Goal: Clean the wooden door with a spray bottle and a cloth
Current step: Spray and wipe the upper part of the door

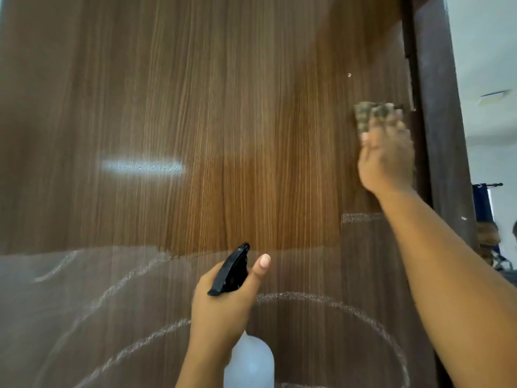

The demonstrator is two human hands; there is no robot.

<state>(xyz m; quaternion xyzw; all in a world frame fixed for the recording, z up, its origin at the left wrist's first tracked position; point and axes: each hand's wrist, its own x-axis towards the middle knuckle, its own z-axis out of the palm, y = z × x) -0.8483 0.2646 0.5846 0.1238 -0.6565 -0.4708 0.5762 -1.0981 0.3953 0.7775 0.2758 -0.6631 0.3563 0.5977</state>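
The wooden door (195, 121) fills the view, brown with vertical grain; its lower part shows pale wet streaks and arcs. My left hand (223, 303) grips the neck of a translucent white spray bottle (249, 362) with a black trigger head (230, 271), nozzle aimed at the door, thumb raised. My right hand (387, 161) presses a mottled green-brown cloth (369, 114) flat against the door near its right edge, arm stretched upward. The hand is motion-blurred.
A dark brown door frame (439, 135) runs down the right side beside the cloth. Beyond it lies a bright room with white walls, a blue curtain (482, 203) and part of a person (488, 233) low at the right edge.
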